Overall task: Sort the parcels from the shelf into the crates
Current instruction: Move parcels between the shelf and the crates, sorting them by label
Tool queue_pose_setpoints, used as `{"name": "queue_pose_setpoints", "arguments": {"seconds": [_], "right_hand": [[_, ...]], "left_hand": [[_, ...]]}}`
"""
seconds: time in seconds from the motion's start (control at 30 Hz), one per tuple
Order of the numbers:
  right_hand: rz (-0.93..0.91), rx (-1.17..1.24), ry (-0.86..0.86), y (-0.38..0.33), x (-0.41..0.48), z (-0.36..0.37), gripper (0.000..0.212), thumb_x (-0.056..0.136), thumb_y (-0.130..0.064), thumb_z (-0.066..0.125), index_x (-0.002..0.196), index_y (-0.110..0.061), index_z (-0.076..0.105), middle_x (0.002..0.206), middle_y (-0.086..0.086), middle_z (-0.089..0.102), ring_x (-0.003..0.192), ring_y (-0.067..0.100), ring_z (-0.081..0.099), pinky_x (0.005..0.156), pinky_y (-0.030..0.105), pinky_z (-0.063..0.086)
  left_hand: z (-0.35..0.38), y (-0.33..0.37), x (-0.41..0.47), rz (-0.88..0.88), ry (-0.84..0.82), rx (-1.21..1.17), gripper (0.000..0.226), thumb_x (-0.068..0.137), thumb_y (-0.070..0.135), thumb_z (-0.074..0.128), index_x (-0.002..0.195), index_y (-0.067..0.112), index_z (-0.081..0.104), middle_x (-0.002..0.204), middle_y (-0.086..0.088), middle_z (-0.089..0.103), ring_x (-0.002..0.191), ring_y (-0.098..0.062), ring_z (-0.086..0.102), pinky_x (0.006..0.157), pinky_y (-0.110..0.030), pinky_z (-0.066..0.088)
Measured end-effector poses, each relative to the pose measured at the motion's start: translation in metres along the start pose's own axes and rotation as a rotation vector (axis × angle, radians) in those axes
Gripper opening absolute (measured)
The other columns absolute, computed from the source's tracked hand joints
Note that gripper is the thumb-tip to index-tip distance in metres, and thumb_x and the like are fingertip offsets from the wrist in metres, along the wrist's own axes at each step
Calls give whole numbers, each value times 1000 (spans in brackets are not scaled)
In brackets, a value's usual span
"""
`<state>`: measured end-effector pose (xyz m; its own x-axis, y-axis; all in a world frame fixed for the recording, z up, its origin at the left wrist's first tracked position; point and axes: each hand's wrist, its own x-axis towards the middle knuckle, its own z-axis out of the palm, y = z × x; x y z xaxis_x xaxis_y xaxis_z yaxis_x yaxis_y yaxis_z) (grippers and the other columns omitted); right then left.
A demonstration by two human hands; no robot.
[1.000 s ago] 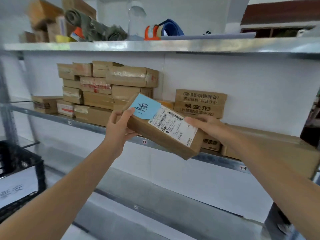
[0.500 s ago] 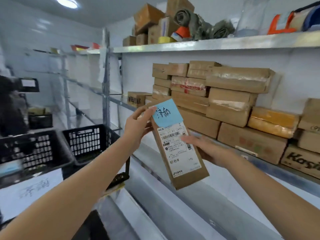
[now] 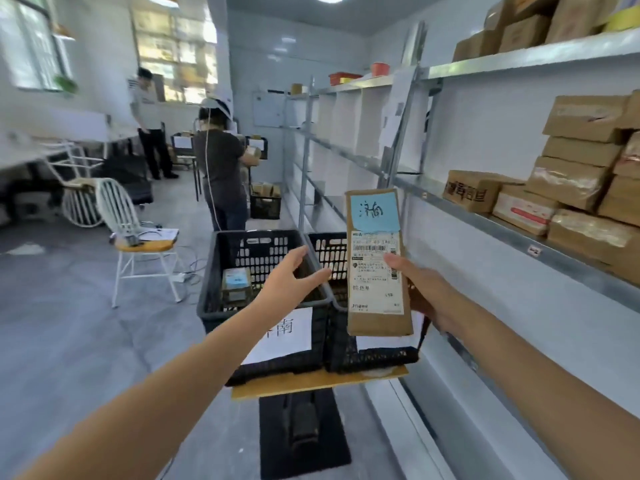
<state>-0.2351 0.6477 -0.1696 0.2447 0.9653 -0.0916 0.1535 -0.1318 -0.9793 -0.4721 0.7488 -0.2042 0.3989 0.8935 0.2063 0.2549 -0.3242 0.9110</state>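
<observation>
A: Where's the parcel?
B: Upright in the right hand. The thumb lies across its white label and the other fingers wrap behind. It's in the air in front of the right crate, with a blue note at its top end.
A: And the left hand?
B: Released, fingers spread, holding nothing. It hovers over the left crate — near the parcel, not touching it.
A: Anything in the crates?
B: One small parcel (blue note on it too) lies in the left crate; the right crate's inside is mostly hidden. They stand side by side on a small worktop.
A: The shelf?
B: To the right — brown boxes stacked on it.
</observation>
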Motion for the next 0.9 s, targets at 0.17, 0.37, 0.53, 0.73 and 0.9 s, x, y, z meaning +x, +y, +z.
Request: {"name": "queue_pose_setpoints", "arguments": {"seconds": [0.17,0.37,0.53,0.73,0.9], "right_hand": [[39,-19,-94,6,65,58,65,57,-66,78,103,-20,77,100,-1,78,97,21,73,93,40,50],[59,-84,-255,15,150,93,76,54,-69,77,109,-16,73,97,-1,78,93,20,74,84,35,55],[100,15,-301,24,234,115,83,52,-66,79,113,-11,71,102,5,77,101,26,71,93,42,53],[140,52,-385,26,334,133,72,61,-63,80,110,-12,72,100,5,77,98,26,73,98,49,51],[197,63,-396,43,396,145,66,65,-63,78,108,-14,74,98,3,78,99,24,72,95,45,51]], "left_hand": [[-46,-48,16,-81,155,144,76,86,51,69,150,27,35,153,6,41,139,-15,40,108,-31,34],[-75,-81,53,-104,205,280,76,87,43,72,150,23,35,149,-1,46,133,-20,47,111,-39,40],[-98,-97,103,-158,249,381,76,88,38,71,151,17,34,151,-4,44,136,-18,43,111,-33,37],[-106,-104,195,-170,306,378,64,91,30,69,146,16,40,142,-1,50,125,-10,46,96,-20,33],[-93,-142,237,-255,291,369,71,92,34,67,152,18,33,155,-1,39,141,-18,36,113,-33,31]]}}
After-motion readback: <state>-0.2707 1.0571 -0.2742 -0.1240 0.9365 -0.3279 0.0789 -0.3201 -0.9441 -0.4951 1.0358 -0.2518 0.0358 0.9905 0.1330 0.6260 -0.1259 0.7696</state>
